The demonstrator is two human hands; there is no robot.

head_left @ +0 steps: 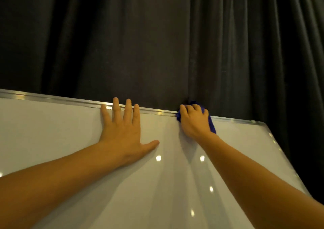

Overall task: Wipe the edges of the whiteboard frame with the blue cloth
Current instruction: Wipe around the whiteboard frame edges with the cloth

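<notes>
A whiteboard (70, 137) fills the lower part of the head view, with a silver metal frame (52, 98) running along its top edge and down its right side. My left hand (122, 129) lies flat on the board with straight, spread fingers, the fingertips reaching over the top frame. To its right, my right hand (192, 122) grips a bunched blue cloth (211, 122) and holds it against the top frame. Most of the cloth is hidden under the hand.
A dark pleated curtain (157, 36) hangs right behind the board and covers the whole background. The board's top right corner (257, 122) lies to the right of the cloth. Small light reflections dot the board surface.
</notes>
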